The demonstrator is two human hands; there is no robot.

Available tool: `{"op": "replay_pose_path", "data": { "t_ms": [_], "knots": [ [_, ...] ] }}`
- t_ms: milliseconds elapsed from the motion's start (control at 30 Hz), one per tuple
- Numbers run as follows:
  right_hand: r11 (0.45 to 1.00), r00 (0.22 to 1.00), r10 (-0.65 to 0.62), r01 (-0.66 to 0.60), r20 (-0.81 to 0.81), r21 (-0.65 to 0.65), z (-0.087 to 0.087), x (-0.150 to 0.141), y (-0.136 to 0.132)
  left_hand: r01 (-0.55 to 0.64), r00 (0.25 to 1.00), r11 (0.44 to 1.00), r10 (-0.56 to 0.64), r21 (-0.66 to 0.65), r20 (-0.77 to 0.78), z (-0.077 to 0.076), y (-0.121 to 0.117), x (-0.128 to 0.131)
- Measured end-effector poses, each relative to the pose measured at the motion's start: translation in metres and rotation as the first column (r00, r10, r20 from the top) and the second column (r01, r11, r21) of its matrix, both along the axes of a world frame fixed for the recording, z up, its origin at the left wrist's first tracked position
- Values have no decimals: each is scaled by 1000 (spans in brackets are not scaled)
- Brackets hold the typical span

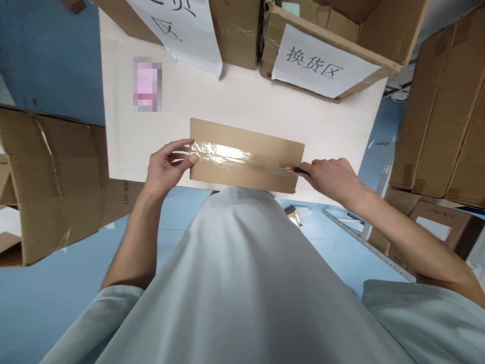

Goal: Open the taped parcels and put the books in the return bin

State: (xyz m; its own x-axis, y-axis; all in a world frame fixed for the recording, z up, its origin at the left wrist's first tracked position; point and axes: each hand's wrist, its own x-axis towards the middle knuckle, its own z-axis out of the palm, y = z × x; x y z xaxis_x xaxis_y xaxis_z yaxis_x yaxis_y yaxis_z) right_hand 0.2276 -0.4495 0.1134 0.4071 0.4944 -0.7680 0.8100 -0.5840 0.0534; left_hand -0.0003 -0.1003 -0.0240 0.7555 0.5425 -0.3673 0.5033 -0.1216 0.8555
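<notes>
A flat brown cardboard box [246,139] lies on the white table [125,136] in front of me, sealed lengthwise with a strip of clear tape [227,155]. My left hand [168,164] grips the box's left end, thumb and fingers pinched at the end of the tape. My right hand [333,177] is closed around a small red and black cutter [299,170], whose tip touches the tape near the box's right end.
Two open cardboard cartons stand at the table's far edge, one with a white paper sign [318,65], the other with a hanging sheet [185,30]. A pink item [147,83] lies at the back left. Large cartons [56,182] [443,116] stand on the blue floor either side.
</notes>
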Motion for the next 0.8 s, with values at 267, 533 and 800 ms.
{"op": "replay_pose_path", "data": {
  "t_ms": [267,533,800],
  "knots": [
    [989,995,-51,62,87,-133,-29,35,-99,-121,992,990,122,72,-12,3,-10,13],
    [905,948,-318,300,11,302,-57,4,-144,-94,991,974,111,208,-71,5,-21,16],
    [890,984,-171,172,-39,422,-66,-13,-85,195,976,766,-216,612,-41,9,-62,39]
  ]
}}
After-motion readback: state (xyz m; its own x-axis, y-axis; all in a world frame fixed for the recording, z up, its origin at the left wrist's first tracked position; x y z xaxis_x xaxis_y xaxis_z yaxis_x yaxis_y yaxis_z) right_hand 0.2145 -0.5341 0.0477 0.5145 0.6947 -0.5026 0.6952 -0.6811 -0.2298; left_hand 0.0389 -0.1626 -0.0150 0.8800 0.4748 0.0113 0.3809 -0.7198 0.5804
